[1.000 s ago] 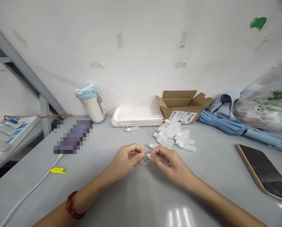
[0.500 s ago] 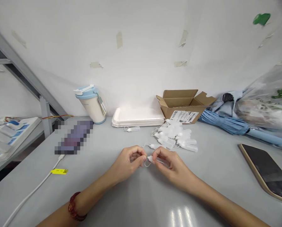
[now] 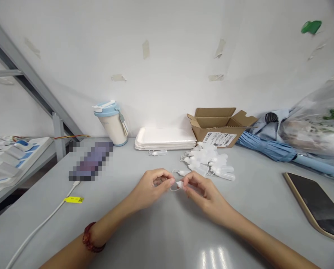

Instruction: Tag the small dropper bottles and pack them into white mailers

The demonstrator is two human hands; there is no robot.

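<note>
R hand [image 3: 206,194]: thumb & fingers closed on small white bottle [image 3: 180,184], held approx. horiz., tip twd L hand [image 3: 152,188]. L hand: thumb & index pinched together at bottle tip; what sits between them is hidden, can't tell. Thin cord [image 3: 174,189] loops just below, betw. both hands. Bracelet [image 3: 92,239] on L wrist.

Just beyond fingertips, betw. hands: 2nd bottle [image 3: 182,173], lying flat, w/ cord. Beyond R hand: pile [image 3: 208,158] of similar bottles, then open box [image 3: 217,136], labelled. Beyond L hand: 1 lone bottle [image 3: 159,152] on its side, white stack [image 3: 167,137] behind it.

Farther out, L of L hand: cable [image 3: 37,228] w/ yellow tag [image 3: 74,200]; cup [image 3: 113,125] fwd-L, upright. R of R hand: phone [image 3: 315,205], face up; umbrella [image 3: 267,145] fwd-R, folded.
</note>
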